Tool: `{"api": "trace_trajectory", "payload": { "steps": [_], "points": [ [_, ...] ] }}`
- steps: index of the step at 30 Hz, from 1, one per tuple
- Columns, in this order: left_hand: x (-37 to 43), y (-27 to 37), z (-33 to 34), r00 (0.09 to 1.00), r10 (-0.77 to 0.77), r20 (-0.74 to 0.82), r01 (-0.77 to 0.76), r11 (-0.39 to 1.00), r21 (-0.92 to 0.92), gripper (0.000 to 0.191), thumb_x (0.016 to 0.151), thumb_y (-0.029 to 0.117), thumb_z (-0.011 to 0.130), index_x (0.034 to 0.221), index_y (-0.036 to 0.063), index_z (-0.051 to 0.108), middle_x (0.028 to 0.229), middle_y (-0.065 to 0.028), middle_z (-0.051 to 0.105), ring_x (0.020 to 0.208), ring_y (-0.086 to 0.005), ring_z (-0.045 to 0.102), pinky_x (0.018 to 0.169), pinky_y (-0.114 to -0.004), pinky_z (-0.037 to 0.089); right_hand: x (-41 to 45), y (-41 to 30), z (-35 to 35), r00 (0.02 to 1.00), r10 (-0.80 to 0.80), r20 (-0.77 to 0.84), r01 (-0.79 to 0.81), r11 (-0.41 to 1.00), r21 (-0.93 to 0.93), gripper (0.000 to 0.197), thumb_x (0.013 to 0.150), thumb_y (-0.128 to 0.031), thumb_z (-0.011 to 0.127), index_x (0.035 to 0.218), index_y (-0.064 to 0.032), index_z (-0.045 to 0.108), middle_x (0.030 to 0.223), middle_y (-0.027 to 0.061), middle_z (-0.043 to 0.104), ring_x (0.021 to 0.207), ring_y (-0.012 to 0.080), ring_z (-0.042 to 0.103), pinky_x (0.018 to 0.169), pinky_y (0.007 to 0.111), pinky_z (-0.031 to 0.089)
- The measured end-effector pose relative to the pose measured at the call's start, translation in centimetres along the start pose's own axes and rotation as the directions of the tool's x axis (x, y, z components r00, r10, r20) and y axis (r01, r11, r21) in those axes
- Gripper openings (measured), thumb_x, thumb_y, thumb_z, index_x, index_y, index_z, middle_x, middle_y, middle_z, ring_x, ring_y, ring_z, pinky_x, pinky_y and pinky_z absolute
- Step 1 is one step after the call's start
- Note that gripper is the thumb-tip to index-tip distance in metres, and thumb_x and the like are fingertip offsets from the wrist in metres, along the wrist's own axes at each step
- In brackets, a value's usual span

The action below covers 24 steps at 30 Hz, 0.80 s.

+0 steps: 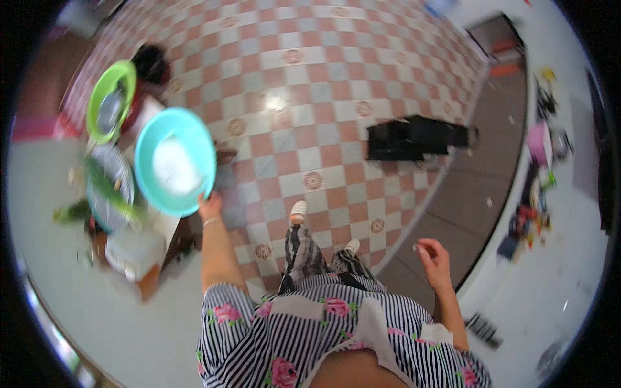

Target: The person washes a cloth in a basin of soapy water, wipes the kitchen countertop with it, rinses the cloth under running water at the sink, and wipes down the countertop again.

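Note:
My left hand [210, 206] grips the near rim of a round turquoise plastic basin [206, 145], with a white substance [175, 166] inside it. The basin is held out to the left, in front of a low stand, and looks tilted. Whether it touches the stand, I cannot tell. Out to the right, my right hand [432, 259] is raised with the fingers curled, and a small whitish thing [415, 247] shows at the fingertips; what it is stays unclear.
At left are a green basin [92, 104] holding a grey bowl, a round tray [127, 169] with long green leaves, and a white container [136, 252]. A black object [412, 139] lies on the checkered tile floor [291, 87]. Along the right wall runs a counter [490, 116] with various items beyond.

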<state>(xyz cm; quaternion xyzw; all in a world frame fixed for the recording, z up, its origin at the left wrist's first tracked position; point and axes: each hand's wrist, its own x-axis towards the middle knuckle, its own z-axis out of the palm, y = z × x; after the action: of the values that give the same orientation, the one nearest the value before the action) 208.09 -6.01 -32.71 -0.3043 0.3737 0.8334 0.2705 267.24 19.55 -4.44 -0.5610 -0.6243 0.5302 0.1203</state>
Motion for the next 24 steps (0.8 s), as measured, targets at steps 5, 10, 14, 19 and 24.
{"api": "trace_trajectory", "payload": {
  "steps": [5,10,14,19,24],
  "points": [
    [1.1,3.2,0.4,0.965,0.142,-0.221,-0.124,0.988,0.093,0.025,0.081,0.023,0.064,0.095,0.0046,0.054,0.082,-0.0088,0.056,0.071,-0.0196,0.052,0.061,-0.030,0.048,0.6,1.4,-3.4,0.999,-0.023,-0.033,0.023,1.000,0.006,0.021,0.085,-0.011,0.058,0.103,-0.0008,0.058,0.089,0.0078,0.061,0.079,0.0140,0.057,0.072,0.026,0.046],
    [-0.7,1.5,-0.6,0.597,0.636,0.489,-0.364,-0.329,0.872,0.049,0.084,0.034,0.059,0.119,0.0013,0.049,0.098,-0.0121,0.062,0.079,-0.0191,0.059,0.062,-0.031,0.049,-2.1,2.2,-4.1,0.998,0.067,-0.022,-0.067,0.998,-0.017,0.023,0.084,-0.013,0.058,0.105,-0.0021,0.059,0.091,0.0102,0.062,0.079,0.0172,0.059,0.071,0.028,0.047],
    [-2.0,-2.9,3.5,0.929,0.359,-0.090,-0.265,0.816,0.514,0.067,0.083,0.044,0.056,0.131,0.0028,0.033,0.125,-0.0163,0.047,0.102,-0.0220,0.056,0.083,-0.032,0.049,-5.2,4.7,-5.8,0.987,0.075,-0.142,-0.075,0.997,0.007,0.025,0.083,-0.014,0.059,0.105,-0.0021,0.059,0.093,0.0111,0.062,0.081,0.0186,0.060,0.072,0.029,0.048],
    [-5.9,-12.9,5.7,0.924,-0.345,-0.165,0.352,0.596,0.722,0.054,0.085,0.057,0.045,0.087,0.0051,0.057,0.071,-0.0061,0.062,0.058,-0.0186,0.058,0.054,-0.032,0.051,-11.8,9.1,-9.2,0.959,0.038,-0.281,-0.001,0.991,0.132,0.026,0.085,-0.016,0.057,0.107,-0.0017,0.058,0.097,0.0125,0.062,0.086,0.0217,0.061,0.077,0.032,0.048],
    [-16.8,-32.2,9.6,0.866,-0.466,-0.180,0.363,0.340,0.868,0.040,0.087,0.045,0.051,0.106,0.0108,0.045,0.092,-0.0036,0.058,0.072,-0.0191,0.058,0.057,-0.032,0.047,-20.6,14.9,-12.8,0.851,0.235,-0.470,-0.119,0.957,0.264,0.027,0.086,-0.017,0.056,0.109,-0.0022,0.056,0.099,0.0127,0.062,0.089,0.0223,0.061,0.078,0.032,0.048]
  ]
}}
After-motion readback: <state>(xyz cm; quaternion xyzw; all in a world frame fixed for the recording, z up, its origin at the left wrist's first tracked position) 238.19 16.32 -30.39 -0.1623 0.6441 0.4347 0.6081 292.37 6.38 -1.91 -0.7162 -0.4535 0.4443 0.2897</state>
